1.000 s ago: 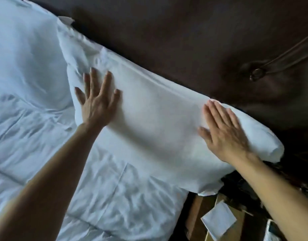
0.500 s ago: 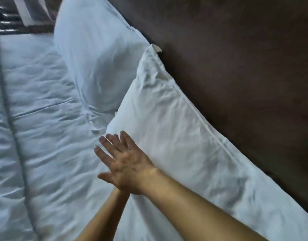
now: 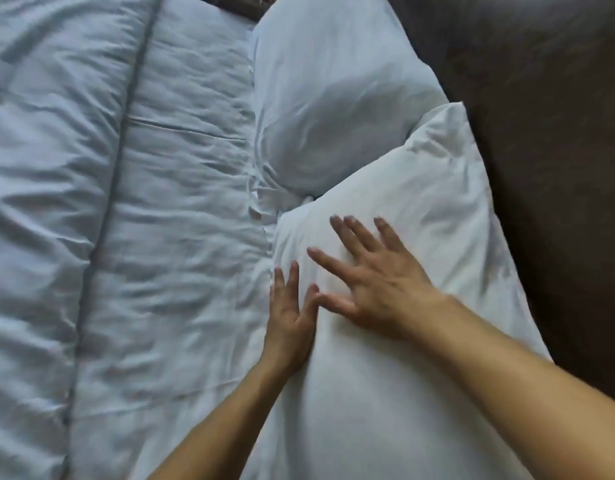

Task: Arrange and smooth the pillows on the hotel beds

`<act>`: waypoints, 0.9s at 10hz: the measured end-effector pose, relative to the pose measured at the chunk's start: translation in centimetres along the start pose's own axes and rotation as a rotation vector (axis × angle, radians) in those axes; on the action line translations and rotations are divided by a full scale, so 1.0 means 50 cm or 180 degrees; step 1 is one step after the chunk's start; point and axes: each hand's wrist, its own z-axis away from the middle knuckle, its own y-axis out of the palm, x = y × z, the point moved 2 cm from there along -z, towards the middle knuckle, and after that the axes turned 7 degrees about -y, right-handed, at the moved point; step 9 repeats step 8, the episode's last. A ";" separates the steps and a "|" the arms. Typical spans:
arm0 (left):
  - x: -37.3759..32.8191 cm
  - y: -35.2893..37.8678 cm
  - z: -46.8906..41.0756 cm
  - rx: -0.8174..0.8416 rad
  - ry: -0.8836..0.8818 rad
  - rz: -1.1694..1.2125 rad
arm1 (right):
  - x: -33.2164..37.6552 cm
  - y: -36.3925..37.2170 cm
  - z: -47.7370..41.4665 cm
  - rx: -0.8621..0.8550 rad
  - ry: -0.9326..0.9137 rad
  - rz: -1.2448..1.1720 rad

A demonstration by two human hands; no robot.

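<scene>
White cotton-look bedding, all items; dim light, some motion blur on fingers.

Item 1: near pillow [image 3: 420, 209], white, lies lengthwise along the headboard [image 3: 548, 140], right edge touching it. Far top corner creased, pointing up-frame. Surface under the hands mostly smooth, faint wrinkles near far end.

Item 2: far pillow [image 3: 334, 98], white, puffier, beyond item 1 and touching it where their ends meet; also against headboard. Shallow dent w/ folds mid-face.

Item 3: duvet [image 3: 143, 237], white, heavily wrinkled, covers bed left of both pillows. Stitched seam lines run across and lengthwise.

Item 4: headboard, dark brown, padded-looking, fills right side of frame.

Right hand [image 3: 375, 285]: flat, palm down on item 1, fingers spread wide, gripping nothing. Forearm enters from lower right.

Left hand [image 3: 288, 317]: open, fingers straight and close together, pressed edge-on vs. left side of item 1 where it meets the duvet; nothing grasped. Thumb tip near right hand's thumb, approx. touching. Forearm enters from bottom centre.
</scene>
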 end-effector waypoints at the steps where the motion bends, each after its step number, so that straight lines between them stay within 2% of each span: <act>1: 0.020 0.015 0.055 -0.0083 -0.0164 0.0076 | -0.059 0.028 0.092 0.0355 0.0647 0.0077; 2: 0.032 0.029 0.129 -0.0107 -0.0247 0.0048 | -0.154 0.012 0.193 0.0356 0.2156 -0.0306; 3: 0.036 0.046 0.236 -0.0130 -0.0343 0.0085 | -0.039 0.018 0.264 -0.0249 0.1834 -0.0674; 4: 0.048 0.070 0.362 -0.0152 -0.0384 0.0049 | 0.144 0.073 0.374 -0.0176 0.0387 -0.0488; 5: 0.055 0.099 0.493 -0.0180 -0.0531 -0.0333 | 0.171 0.145 0.537 0.0230 0.0709 -0.0345; 6: 0.051 0.141 0.633 0.0208 -0.0598 -0.0468 | 0.169 0.173 0.666 0.0344 0.1515 -0.0587; 7: 0.064 0.147 0.750 0.0860 -0.0616 -0.0529 | 0.212 0.152 0.738 0.0702 0.2254 -0.0988; 8: 0.030 0.071 0.821 0.1392 -0.0463 -0.0927 | 0.257 0.102 0.788 0.0912 0.2819 -0.1745; 9: 0.030 0.071 0.821 0.1392 -0.0463 -0.0927 | 0.257 0.102 0.788 0.0912 0.2819 -0.1745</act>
